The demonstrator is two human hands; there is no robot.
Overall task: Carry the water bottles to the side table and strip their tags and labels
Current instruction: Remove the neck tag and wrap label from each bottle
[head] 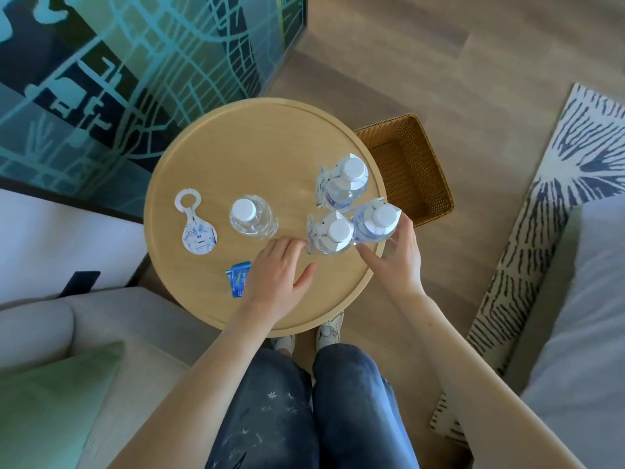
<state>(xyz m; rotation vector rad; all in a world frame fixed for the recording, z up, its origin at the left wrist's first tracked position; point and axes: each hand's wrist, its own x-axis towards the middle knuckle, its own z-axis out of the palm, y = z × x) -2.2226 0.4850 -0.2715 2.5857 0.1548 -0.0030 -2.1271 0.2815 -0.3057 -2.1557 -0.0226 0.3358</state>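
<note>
Centre-left: bare bottle (251, 216), clear, white cap; loose tag (195, 226), blue label (238, 278) beside. Right of centre: far bottle (345, 182), tagged. Left hand (280, 275) open-fingered at tag of front bottle (333, 233); right hand (395, 258) cupping rightmost bottle (377, 221).

Round wooden table (257, 147) carries bare bottle (251, 216), three tagged bottles (345, 184), loose tag (196, 228), blue label (238, 277).

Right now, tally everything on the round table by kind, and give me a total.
Tagged bottles: 3
Bare bottle: 1
Loose neck tag: 1
Loose blue label: 1
Total: 6
</note>
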